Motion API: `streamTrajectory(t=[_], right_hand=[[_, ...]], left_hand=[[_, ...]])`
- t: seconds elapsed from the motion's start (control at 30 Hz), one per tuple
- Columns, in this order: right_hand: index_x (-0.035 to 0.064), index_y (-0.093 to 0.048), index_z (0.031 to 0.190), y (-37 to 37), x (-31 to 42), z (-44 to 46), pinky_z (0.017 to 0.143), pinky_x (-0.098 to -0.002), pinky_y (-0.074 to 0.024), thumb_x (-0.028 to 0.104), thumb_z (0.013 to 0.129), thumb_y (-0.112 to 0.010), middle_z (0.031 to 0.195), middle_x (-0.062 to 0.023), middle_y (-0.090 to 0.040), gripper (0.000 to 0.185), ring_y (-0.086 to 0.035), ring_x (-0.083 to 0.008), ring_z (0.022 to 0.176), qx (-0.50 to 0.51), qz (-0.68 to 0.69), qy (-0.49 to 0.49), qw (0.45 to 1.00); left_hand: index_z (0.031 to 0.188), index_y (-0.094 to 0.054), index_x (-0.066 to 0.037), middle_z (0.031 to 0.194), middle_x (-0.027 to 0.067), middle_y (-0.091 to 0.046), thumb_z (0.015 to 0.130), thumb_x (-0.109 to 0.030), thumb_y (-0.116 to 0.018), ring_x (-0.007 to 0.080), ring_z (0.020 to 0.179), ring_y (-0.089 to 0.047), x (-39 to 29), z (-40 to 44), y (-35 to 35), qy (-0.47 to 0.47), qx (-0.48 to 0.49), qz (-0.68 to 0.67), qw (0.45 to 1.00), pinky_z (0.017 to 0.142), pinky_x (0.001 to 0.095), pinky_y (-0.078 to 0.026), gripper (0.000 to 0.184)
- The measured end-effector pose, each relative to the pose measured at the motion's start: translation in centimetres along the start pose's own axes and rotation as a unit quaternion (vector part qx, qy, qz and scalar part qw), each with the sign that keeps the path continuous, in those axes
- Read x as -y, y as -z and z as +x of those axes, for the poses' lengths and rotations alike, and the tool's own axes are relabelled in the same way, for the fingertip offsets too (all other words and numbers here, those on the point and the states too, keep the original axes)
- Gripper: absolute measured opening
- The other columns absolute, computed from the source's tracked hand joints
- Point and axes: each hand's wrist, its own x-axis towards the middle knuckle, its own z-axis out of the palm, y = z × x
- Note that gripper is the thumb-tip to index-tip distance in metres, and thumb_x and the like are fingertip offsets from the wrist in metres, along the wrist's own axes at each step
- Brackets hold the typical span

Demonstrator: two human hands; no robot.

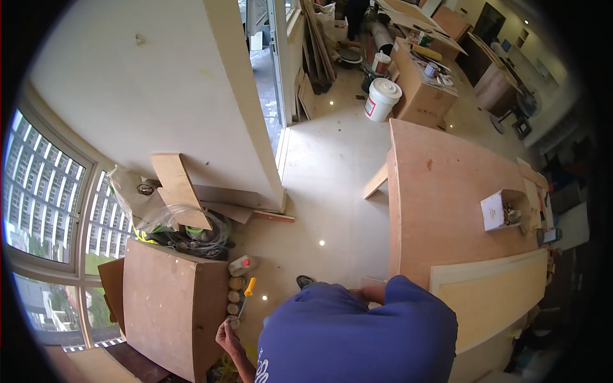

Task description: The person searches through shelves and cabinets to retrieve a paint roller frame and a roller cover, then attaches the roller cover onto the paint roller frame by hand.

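Note:
My left hand (227, 334) is low at the left, its fingers pinched together; what they hold, if anything, is too small to make out. Just beyond the fingertips, a small paint roller with a yellow handle (249, 286) leans at a row of cans (235, 297). Its lower end is close to my fingers, and contact is unclear. A white jug with a red cap (244, 265) stands behind the cans. My right forearm (375, 293) bends inward in front of my blue shirt (357, 338), which hides most of the hand and its fingers.
A wooden box (159, 300) stands at the left beside coiled cable (198, 241) and board offcuts (175, 185). At the right is a plywood worktable (453, 191) bearing an open carton (493, 213) and a pale panel (485, 287). A white bucket (383, 100) stands farther back.

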Motion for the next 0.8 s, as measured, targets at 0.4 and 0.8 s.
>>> streamTrajectory(t=[0.4,0.8], right_hand=[[-0.0010,-0.057,0.130,0.8,-0.6,1.2,0.105,-0.0395,-0.0442,0.051,0.096,-0.050,0.135,-0.0188,-0.058,0.063,-0.059,-0.0268,0.119,0.119,0.038,0.199,0.972],[0.0055,-0.060,0.130,10.7,13.3,5.6,0.100,-0.0421,-0.0480,0.046,0.090,-0.062,0.127,-0.0192,-0.065,0.056,-0.061,-0.0327,0.120,-0.360,-0.105,0.155,0.914]], left_hand=[[0.098,-0.073,0.000,0.060,-0.0092,-0.049,0.097,-0.017,-0.067,-0.0018,0.047,-0.033,2.0,3.1,-2.4,0.016,0.073,0.006,0.997,0.044,0.0197,-0.020,0.018],[0.106,-0.073,-0.001,0.060,-0.0106,-0.045,0.100,-0.024,-0.062,-0.0007,0.047,-0.032,3.2,3.2,-1.1,0.041,0.069,0.031,0.996,0.044,0.0202,-0.020,0.026]])
